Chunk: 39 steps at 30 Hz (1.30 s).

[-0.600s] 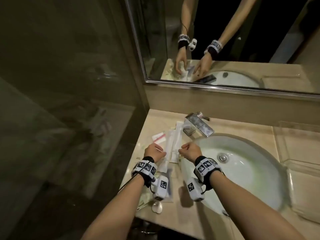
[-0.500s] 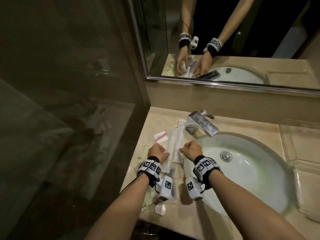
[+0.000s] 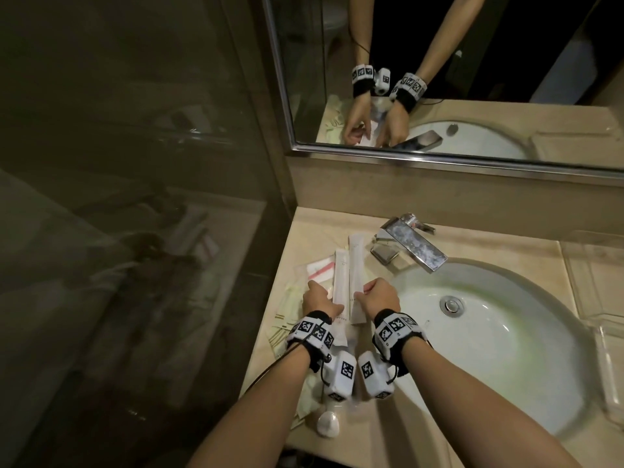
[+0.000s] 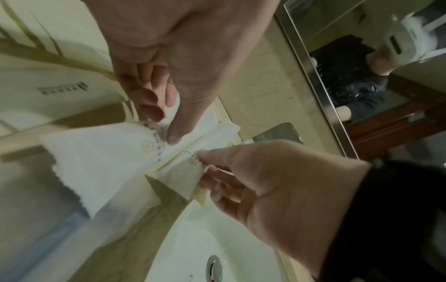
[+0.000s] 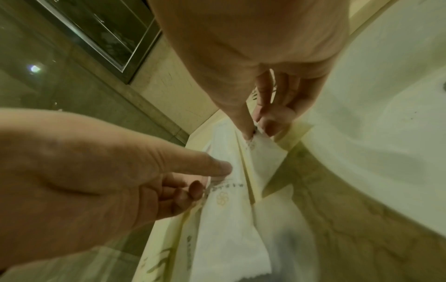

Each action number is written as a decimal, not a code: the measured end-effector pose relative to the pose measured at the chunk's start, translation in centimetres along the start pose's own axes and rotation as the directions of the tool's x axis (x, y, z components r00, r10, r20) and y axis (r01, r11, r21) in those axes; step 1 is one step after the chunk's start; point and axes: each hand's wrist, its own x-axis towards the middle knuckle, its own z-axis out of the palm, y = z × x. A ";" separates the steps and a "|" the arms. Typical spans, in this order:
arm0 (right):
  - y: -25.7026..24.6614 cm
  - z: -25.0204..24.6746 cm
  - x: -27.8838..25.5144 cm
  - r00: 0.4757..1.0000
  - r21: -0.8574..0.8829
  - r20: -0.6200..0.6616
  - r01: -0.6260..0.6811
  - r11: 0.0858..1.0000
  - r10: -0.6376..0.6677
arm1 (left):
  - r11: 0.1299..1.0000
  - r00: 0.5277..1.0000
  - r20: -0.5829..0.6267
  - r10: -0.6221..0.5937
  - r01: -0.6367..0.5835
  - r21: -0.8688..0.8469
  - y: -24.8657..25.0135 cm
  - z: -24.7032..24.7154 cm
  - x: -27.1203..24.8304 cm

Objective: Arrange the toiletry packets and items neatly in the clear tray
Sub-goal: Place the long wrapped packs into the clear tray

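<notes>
Two long white toiletry packets lie side by side on the beige counter, left of the sink. My left hand (image 3: 319, 297) pinches the left packet (image 3: 340, 282) between thumb and fingertips, as the left wrist view shows at the hand (image 4: 164, 126) and its packet (image 4: 108, 162). My right hand (image 3: 374, 295) pinches the right packet (image 3: 356, 265) near its lower end; the right wrist view shows that hand (image 5: 258, 131) on the packet (image 5: 263, 148). The clear tray (image 3: 601, 298) stands at the far right of the counter, beyond the sink.
A red-striped sachet (image 3: 319, 268) and cream flat packets (image 3: 287, 319) lie under and left of my hands. A small white round item (image 3: 327, 423) sits near the counter's front edge. The chrome faucet (image 3: 410, 241) juts over the sink (image 3: 489, 349). A glass wall borders the left.
My hands have drawn slightly closer together with the two packets still pinched. My head has shifted a little, so the tray sits further right in view.
</notes>
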 end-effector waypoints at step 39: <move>27.9 -43.0 -7.9 0.954 0.079 -0.270 0.160 0.984 -0.133 | 0.846 0.773 0.451 0.447 -0.201 -0.494 22.8 24.6 -23.5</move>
